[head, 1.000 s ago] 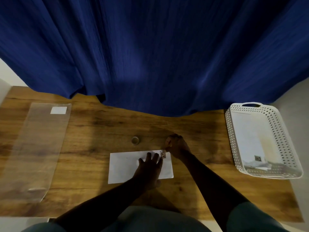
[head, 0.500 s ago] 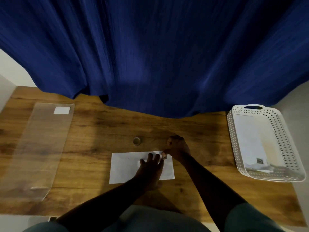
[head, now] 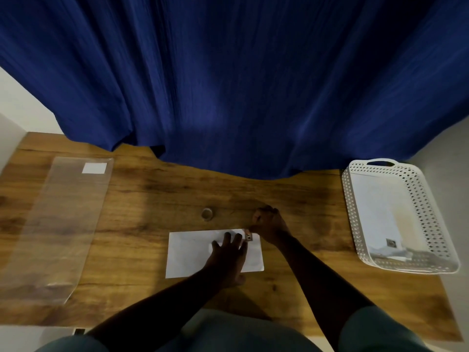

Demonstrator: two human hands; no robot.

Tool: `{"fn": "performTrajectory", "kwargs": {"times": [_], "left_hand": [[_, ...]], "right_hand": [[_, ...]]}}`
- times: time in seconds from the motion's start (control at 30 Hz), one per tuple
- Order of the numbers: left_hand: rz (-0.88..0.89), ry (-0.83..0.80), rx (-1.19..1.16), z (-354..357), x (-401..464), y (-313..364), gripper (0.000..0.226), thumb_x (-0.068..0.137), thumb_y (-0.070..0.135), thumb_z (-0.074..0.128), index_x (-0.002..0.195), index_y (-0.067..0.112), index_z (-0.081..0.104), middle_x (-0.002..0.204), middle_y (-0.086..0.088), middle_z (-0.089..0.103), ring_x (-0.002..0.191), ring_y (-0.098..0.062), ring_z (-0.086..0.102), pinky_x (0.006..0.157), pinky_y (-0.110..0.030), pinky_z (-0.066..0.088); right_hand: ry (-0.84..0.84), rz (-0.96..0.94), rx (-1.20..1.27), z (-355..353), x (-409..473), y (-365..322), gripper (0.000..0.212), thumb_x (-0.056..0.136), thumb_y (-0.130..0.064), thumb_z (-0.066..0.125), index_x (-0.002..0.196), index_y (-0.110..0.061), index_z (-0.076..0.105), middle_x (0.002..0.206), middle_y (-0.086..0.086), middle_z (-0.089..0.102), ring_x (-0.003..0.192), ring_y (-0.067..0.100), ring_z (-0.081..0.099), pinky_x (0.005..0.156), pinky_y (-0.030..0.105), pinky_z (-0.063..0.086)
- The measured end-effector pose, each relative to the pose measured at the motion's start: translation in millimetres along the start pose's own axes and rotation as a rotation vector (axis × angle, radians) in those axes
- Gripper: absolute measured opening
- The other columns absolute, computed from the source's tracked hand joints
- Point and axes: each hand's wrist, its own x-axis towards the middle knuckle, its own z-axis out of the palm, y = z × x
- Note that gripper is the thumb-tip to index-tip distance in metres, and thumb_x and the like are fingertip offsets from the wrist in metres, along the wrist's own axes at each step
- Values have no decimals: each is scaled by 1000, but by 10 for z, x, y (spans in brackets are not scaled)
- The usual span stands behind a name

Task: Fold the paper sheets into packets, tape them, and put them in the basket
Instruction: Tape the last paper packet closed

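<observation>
Little has moved: left hand point(head: 228, 252) still presses flat, fingers spread, on the folded paper packet point(head: 193, 252) mid-table point(head: 142, 199); right hand point(head: 267, 224) pinches tape point(head: 248, 235) at its top edge; basket point(head: 431, 214) far right.

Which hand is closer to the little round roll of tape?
The right hand. It sits just to the right of the small round tape roll, while the left hand lies flat on the white folded paper, nearer the person.
</observation>
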Motion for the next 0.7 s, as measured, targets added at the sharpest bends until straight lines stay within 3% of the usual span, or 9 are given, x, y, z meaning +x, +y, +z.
{"fn": "performTrajectory", "kwargs": {"times": [0.07,0.13,0.2,0.3,0.37,0.43,0.57,0.63,0.7], "left_hand": [[8,10,12,23,-3,-6,107,81,53,70,156,14,4,161,-17,9,146,-46,12,111,-67,28],[10,25,14,47,-2,-14,110,81,53,71,157,13,1,161,-19,8,146,-47,12,111,-67,28],[17,11,1,35,-17,-12,107,82,52,70,157,14,4,162,-18,7,147,-47,10,113,-66,26],[21,-28,-39,-29,-34,-22,105,83,53,69,157,16,4,164,-15,3,149,-44,5,116,-65,21],[17,-62,-122,-65,-33,-56,103,83,55,68,157,18,7,164,-12,1,150,-42,1,118,-64,17],[25,-52,-228,-103,-34,-109,93,83,57,67,154,19,21,163,-8,8,150,-38,5,119,-61,20],[31,72,-436,-138,-210,-333,69,89,53,62,147,25,39,160,1,23,148,-21,19,122,-41,25],[25,228,-372,-67,-324,-549,71,87,48,66,148,26,37,158,0,27,147,-22,24,119,-44,31],[2,294,-218,24,-437,-772,88,79,46,75,152,24,29,158,-6,30,146,-30,28,113,-53,39]], "right_hand": [[-46,-14,12,-8,0,91,54,55,-72,72,93,-36,57,111,-11,56,113,15,53,95,36,51],[-62,-32,-11,14,-9,173,65,45,-77,70,96,-41,53,123,-9,53,120,19,49,97,39,51],[-65,-59,-50,19,-70,153,67,50,-65,79,104,-35,54,137,-5,46,129,22,40,103,41,46],[-10,-97,-104,17,-138,48,59,63,-42,86,110,-24,57,138,0,46,130,24,38,104,39,44],[16,-98,-136,42,-178,18,57,66,-40,86,113,-22,58,134,1,49,127,23,42,101,37,46],[37,-106,-151,67,-226,35,57,70,-42,84,116,-21,57,131,1,50,124,22,44,98,35,49],[62,-132,-134,136,-385,77,66,72,-48,79,126,-19,53,133,2,47,121,22,45,94,36,52],[75,-128,-159,174,-471,70,77,67,-56,78,130,-21,50,132,0,47,118,20,44,93,36,53],[61,-126,-271,244,-537,70,91,64,-65,75,138,-23,44,138,1,44,121,22,41,97,40,49]]}}
